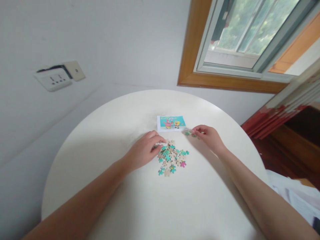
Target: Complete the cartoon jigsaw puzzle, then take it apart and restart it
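Note:
A heap of several small jigsaw pieces (172, 157), teal, beige and pink, lies in the middle of a round white table (105, 133). My left hand (145, 150) rests at the heap's left edge, fingers curled down onto the pieces. My right hand (209, 136) is beyond the heap to the right, its fingers pinched on a few joined pieces (189, 133) that lie on the table. A small cartoon reference picture (171, 122) lies flat just behind both hands.
A white wall rises behind the table with a power socket (53, 79) at left. A wood-framed window (237, 43) is at upper right. A red and cream curtain (282, 106) hangs at right, with dark wooden furniture below it.

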Available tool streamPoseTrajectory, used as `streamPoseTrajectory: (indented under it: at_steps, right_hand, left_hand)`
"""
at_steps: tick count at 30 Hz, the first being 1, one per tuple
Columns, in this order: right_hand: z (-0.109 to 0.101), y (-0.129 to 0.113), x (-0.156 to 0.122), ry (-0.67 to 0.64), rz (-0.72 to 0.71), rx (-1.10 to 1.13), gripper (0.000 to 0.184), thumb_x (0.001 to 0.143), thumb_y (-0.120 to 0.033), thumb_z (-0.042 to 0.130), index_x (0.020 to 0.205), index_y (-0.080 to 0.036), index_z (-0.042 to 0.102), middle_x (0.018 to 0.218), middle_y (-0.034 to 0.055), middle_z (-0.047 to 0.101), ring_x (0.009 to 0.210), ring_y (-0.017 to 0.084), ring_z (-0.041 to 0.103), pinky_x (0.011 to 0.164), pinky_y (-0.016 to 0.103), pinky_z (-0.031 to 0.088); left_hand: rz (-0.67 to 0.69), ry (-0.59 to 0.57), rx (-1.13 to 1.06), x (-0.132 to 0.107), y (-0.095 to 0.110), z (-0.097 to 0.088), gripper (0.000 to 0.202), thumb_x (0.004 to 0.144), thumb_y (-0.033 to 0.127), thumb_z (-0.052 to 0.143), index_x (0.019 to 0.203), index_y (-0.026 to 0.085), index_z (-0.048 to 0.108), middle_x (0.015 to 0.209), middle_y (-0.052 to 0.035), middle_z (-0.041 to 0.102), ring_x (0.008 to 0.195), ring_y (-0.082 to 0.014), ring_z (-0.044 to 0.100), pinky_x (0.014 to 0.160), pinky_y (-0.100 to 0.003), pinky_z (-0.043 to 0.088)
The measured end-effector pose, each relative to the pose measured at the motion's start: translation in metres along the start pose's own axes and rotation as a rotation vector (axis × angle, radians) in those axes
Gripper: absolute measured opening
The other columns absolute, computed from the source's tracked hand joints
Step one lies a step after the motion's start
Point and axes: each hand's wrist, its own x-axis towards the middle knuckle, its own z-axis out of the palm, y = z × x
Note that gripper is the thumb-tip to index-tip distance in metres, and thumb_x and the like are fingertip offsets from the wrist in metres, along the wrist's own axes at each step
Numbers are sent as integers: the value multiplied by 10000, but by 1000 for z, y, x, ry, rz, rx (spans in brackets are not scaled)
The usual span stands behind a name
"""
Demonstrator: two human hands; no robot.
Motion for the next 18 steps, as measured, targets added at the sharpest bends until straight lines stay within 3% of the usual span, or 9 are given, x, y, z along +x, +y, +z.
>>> streamPoseTrajectory:
  at_steps: [3, 8, 14, 18]
  right_hand:
    - [-10, 10, 5, 29, 28, -199, 246, 845, -360, 543, 811, -187, 714, 715, 39, 703, 636, 164, 592, 610, 270, 397]
    - [-9, 21, 9, 151, -119, -556, 226, 859, -297, 547, 859, -218, 759, 862, 101, 679, 822, 227, 573, 719, 323, 400]
    - [-10, 8, 2, 186, -249, -451, 276, 904, -253, 475, 957, -172, 734, 823, 109, 649, 817, 230, 559, 770, 356, 412]
    - [6, -12, -12, 80, -397, -363, 257, 907, -241, 476, 952, -182, 722, 826, 94, 650, 805, 215, 549, 758, 352, 405]
  left_hand:
    - [-1, -4, 4, 0, -1, 0, 212, 885, 186, 482, 1035, 211, 630, 991, -55, 577, 921, -187, 549, 796, -302, 457]
    - [9, -8, 1, 0, -1, 0, 207, 881, 177, 489, 1027, 213, 631, 982, -55, 578, 931, -190, 551, 797, -297, 456]
    - [-6, 5, 25, 0, -1, -2, 207, 872, 171, 495, 1028, 214, 624, 981, -51, 564, 921, -189, 552, 786, -296, 460]
    - [-24, 6, 30, -1, -2, -1, 207, 873, 166, 495, 1030, 210, 623, 985, -49, 558, 917, -185, 552, 783, -290, 461]
